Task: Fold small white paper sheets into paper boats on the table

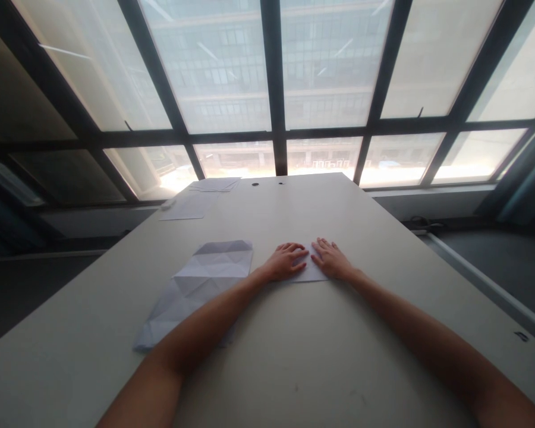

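Note:
A small sheet of white paper (311, 273) lies flat on the white table (303, 345), its near edge straight. My left hand (286, 261) rests on the paper's left part, palm down with the fingers stretched out. Over the right part lies my right hand (331, 259), also flat, fingers extended forward. A narrow strip of paper shows between the two hands; the rest of it is covered by them. Left of my left hand, partly behind my forearm, a larger creased sheet of paper (205, 274) lies unfolded with many fold lines.
Several white sheets (185, 207) lie at the table's far left corner, beside a small pale object (167, 205) I cannot make out. Two dark round spots mark the far edge. Large dark-framed windows (274, 89) stand behind the table. A dark mark (521, 336) is near the right edge.

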`<action>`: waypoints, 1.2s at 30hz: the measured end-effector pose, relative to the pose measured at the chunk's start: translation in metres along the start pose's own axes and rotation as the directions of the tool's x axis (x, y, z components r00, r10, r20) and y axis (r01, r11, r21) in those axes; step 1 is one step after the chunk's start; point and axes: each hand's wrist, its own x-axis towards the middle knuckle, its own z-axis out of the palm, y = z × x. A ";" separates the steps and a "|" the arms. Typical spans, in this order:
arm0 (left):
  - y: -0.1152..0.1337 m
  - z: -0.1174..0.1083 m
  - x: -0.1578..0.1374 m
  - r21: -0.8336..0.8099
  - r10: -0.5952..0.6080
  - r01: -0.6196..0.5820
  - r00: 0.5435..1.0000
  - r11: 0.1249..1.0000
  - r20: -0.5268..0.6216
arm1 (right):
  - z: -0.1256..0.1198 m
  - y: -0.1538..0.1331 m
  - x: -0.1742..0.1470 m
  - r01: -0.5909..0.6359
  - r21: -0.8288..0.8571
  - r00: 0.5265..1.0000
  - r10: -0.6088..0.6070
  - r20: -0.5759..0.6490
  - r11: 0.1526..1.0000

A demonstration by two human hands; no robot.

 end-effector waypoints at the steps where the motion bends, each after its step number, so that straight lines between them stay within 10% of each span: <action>1: 0.000 0.000 0.000 -0.001 -0.004 0.004 1.000 1.000 0.018 | 0.000 -0.001 -0.001 0.033 0.011 0.999 -0.033 0.001 0.999; 19: 0.001 -0.003 0.000 0.031 -0.028 0.023 0.984 0.999 0.177 | -0.003 -0.012 -0.003 0.079 0.036 0.996 -0.080 0.040 0.996; 36: -0.002 -0.001 0.001 0.024 -0.041 0.038 0.981 0.999 0.190 | 0.002 0.019 0.008 -0.254 -0.053 0.967 0.253 -0.022 0.966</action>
